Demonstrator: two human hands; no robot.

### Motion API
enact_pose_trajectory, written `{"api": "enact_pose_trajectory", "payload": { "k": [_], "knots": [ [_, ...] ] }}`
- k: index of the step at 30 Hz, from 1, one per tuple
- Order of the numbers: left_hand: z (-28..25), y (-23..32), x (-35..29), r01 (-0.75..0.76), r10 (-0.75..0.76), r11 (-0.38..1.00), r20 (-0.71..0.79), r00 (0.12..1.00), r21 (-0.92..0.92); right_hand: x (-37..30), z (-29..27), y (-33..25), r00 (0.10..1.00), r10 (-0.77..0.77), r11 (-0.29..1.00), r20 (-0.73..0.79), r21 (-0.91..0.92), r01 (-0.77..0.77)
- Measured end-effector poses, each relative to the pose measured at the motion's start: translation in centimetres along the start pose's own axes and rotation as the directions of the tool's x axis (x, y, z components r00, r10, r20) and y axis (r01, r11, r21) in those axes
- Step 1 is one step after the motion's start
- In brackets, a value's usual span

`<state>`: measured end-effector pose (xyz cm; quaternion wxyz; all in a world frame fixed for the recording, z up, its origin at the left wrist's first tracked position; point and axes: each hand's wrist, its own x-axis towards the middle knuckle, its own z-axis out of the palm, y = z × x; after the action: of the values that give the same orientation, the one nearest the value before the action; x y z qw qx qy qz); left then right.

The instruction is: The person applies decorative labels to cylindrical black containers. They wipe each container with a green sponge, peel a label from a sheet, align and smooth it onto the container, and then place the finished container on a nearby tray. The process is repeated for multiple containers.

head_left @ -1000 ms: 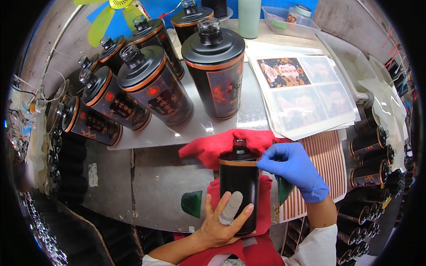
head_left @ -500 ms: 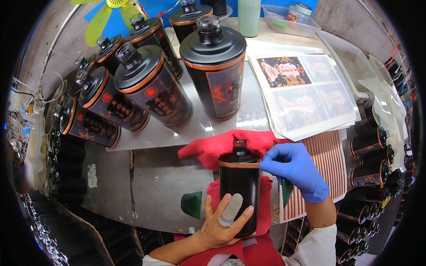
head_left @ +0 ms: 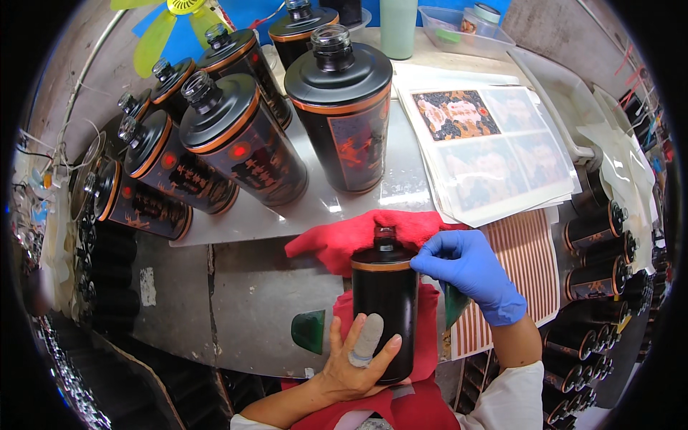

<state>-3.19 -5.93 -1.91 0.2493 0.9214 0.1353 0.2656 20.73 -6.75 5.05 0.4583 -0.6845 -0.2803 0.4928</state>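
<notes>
A black bottle (head_left: 385, 304) with an orange band (head_left: 381, 266) round its shoulder stands upright in front of me, its neck against a red cloth (head_left: 326, 242). My left hand (head_left: 356, 362), bare but for a pale finger cot (head_left: 368, 337), wraps the bottle's lower body. In a blue glove, my right hand (head_left: 469, 271) pinches at the band's right end; whatever lies between the fingertips is too small to make out. A dark green scraper (head_left: 454, 304) hangs from under the gloved fingers, seemingly held in that hand. Left of the bottle, another green scraper (head_left: 308, 331) lies on the grey table.
Several decorated black bottles (head_left: 247, 143) stand on the white board (head_left: 322, 215) at the back left. To the right lie printed decal sheets (head_left: 494, 161) and a sheet of brown stripes (head_left: 527, 279). More bottles (head_left: 595, 287) line the right side. A green fan (head_left: 154, 43) stands behind.
My right hand has moved slightly left, bringing its fingertips closer over the band, and the green scraper shifted with it. My left hand keeps its hold on the bottle.
</notes>
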Motion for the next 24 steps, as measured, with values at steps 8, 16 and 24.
{"api": "enact_pose_trajectory", "payload": {
  "k": [8,16,24],
  "knots": [
    [0.2,-2.6,-1.8,-0.014,0.015,0.957,0.001,1.0,-0.291,-0.6,-1.1,0.7,0.996,0.074,0.996,-0.042,0.052,-0.072],
    [-1.9,-2.7,6.9,0.209,-0.565,0.646,-0.276,0.778,-0.735,-1.0,-3.6,6.5,0.981,0.194,0.724,0.031,0.67,-0.164],
    [-0.6,-3.1,11.3,0.32,-0.537,0.727,-0.213,0.816,-0.607,-4.4,-2.7,8.5,0.983,0.146,0.598,0.108,0.782,-0.175]
  ]
}}
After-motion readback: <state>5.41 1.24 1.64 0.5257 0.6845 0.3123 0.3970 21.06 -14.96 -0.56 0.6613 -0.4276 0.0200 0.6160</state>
